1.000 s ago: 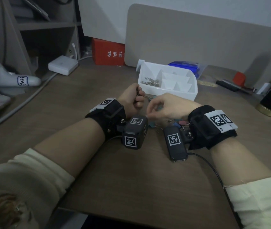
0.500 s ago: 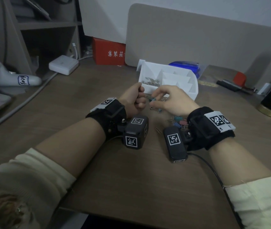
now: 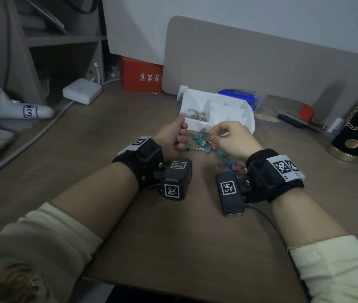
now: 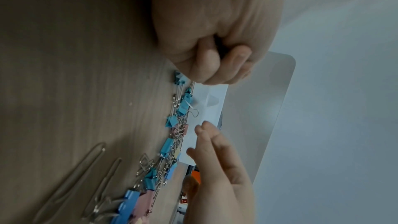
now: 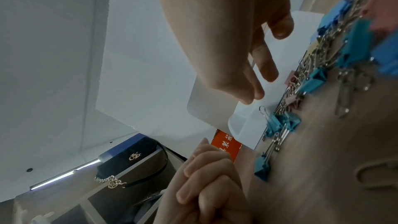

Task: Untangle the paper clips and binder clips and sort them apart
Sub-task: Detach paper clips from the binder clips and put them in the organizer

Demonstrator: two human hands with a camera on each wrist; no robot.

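A tangle of teal, pink and blue binder clips and silver paper clips lies on the brown desk just in front of the white divided tray. More of the clips trail toward my right wrist. Silver paper clips sit in the tray's left compartment. My left hand is curled into a fist by the tray's front left corner; nothing shows inside it. My right hand hovers over the tangle with bent fingers and the thumb apart, holding nothing visible. Loose paper clips lie nearer me.
A red box, a white power adapter with its cable and a white controller stand at the back left. A black-and-gold cylinder and small items sit at the right. A grey panel rises behind the tray.
The two hands, close together a second ago, have parted. My right hand reached forward and now bends its fingers down over the tangle. The left fist stayed near the tray corner.
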